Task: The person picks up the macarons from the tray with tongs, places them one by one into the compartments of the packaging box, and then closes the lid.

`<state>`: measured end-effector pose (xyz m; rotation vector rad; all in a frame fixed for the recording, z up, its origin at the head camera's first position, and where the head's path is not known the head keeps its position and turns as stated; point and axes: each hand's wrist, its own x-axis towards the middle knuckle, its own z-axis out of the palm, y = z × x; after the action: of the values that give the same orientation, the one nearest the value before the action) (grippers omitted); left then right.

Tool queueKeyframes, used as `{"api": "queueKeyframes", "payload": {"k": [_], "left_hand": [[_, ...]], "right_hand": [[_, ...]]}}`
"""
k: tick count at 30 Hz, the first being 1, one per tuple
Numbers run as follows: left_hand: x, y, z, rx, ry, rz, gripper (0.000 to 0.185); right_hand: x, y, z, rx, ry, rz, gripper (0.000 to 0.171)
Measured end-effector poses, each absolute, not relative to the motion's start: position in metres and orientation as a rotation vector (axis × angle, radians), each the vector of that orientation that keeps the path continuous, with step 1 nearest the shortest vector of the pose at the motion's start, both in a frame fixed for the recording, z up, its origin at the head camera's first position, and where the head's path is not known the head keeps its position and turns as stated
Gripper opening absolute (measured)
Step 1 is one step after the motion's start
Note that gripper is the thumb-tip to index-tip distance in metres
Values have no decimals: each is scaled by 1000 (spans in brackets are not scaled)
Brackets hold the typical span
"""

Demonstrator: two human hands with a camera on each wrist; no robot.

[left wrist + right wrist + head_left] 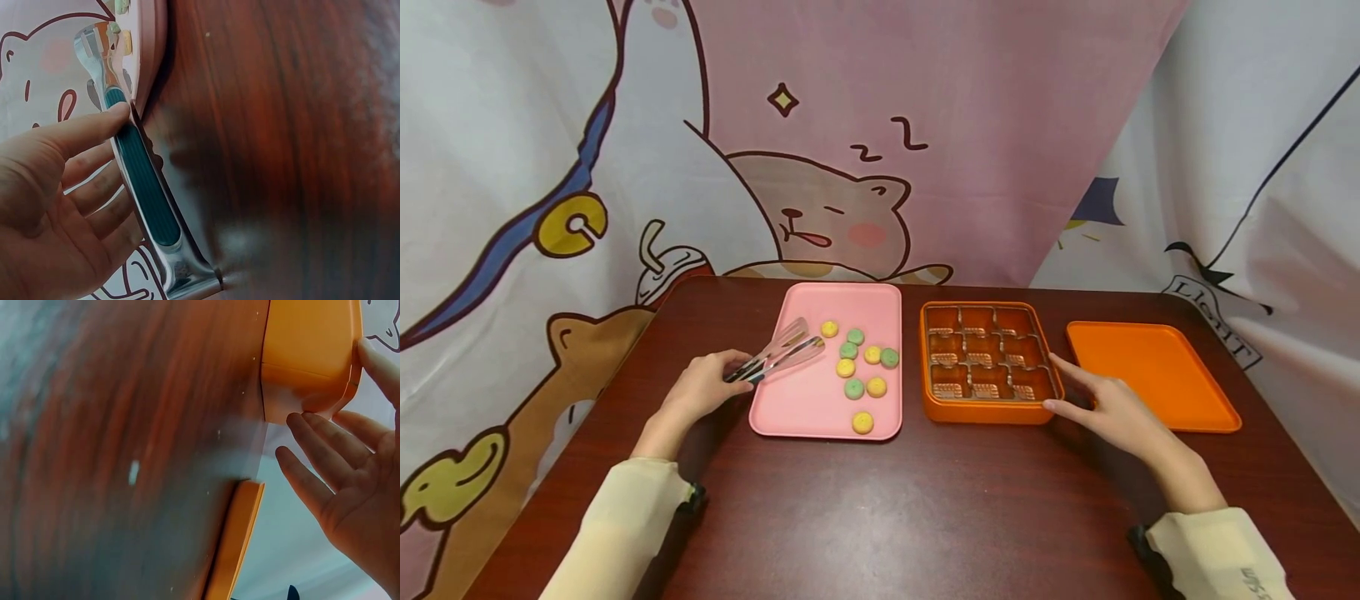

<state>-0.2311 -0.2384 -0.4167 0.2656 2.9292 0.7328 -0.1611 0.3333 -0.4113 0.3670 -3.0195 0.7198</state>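
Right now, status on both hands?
Left hand grips tongs on pink tray. Right hand open, touching orange box. Nothing between.

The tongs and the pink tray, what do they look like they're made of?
The tongs look like polished metal: mirror-bright arms in the left wrist view, with a ribbed teal grip insert, probably rubber or plastic. The left hand holds them. The pink tray looks like plastic: one even matte colour with a smooth, rounded raised rim, though coated metal can't be ruled out.

glossy dark wood table (880,517); shiny metal tongs (778,354); smooth plastic pink tray (808,408).
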Motion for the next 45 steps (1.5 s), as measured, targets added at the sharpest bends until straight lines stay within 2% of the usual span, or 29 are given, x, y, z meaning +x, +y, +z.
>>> {"api": "queueKeyframes", "payload": {"k": [23, 45], "left_hand": [[-234, -238, -420, 299, 2916, 814, 40], [-215, -225, -402, 401, 3008, 1035, 37]], "right_hand": [[-165, 326, -411, 282, -3080, 749, 83], [-164, 326, -412, 323, -3061, 755, 80]]}}
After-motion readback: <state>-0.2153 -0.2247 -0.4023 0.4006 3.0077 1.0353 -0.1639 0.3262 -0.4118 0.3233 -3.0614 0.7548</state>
